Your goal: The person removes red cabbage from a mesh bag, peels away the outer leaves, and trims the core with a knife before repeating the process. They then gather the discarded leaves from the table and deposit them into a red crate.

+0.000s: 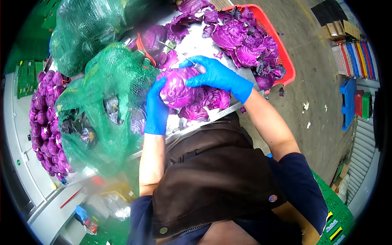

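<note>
A round red cabbage is held over a metal worktable. My left hand, in a blue glove, cups the cabbage from its left side and below. My right hand, also blue-gloved, rests on the cabbage's upper right and grips a thin knife whose blade points up and left. Loose purple outer leaves lie on the table just under the cabbage.
A green net sack of cabbages stands left of my hands, another green sack behind it. A red crate full of cut purple leaves sits at the right. Trimmed cabbages are piled far left. Concrete floor and coloured crates lie right.
</note>
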Available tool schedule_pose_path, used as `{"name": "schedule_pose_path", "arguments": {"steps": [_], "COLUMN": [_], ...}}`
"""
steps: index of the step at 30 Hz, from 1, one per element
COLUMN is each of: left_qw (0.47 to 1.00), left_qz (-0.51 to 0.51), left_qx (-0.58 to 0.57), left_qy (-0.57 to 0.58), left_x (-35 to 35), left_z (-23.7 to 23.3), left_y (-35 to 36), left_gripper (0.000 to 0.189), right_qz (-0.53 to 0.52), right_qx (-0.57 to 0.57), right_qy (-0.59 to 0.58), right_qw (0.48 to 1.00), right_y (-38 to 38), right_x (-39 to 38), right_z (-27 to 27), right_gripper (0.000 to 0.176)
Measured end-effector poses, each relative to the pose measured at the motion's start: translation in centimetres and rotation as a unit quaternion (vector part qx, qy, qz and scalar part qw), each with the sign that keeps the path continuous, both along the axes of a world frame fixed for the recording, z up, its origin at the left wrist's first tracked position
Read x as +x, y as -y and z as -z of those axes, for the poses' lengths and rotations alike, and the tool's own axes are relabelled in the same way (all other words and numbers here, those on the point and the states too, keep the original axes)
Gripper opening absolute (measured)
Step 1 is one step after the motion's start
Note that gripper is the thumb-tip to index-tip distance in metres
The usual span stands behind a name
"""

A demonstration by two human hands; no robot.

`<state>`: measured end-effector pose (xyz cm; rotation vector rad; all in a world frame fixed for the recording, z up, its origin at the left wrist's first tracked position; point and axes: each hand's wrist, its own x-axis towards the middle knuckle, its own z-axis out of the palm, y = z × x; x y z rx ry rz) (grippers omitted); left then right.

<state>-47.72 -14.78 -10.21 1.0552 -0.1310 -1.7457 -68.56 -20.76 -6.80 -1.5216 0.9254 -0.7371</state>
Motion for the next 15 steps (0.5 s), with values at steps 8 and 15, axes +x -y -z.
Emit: {"name": "schedule_pose_path", "arguments": {"steps": [8, 15], "left_qw": [1.0, 0.995], "left_qz": [0.008, -0.062], "left_qx": [0.013, 0.058], "left_qy": [0.012, -0.05], "left_x": [-0.5, -0.9], "left_z": [0.7, 1.5], "left_y": [0.2, -0.1], "left_gripper": [0.045, 0.045], "right_qz": [-0.092, 0.111], "right_qx": [0.103, 0.068], "right_qy": [0.046, 0.038], "right_qw": [0.989, 0.991], "right_y": [-0.2, 1.6], "right_x": [-1.8, -5.3], "right_z": [0.0, -6.0], "right_gripper": [0.027, 0.024]}}
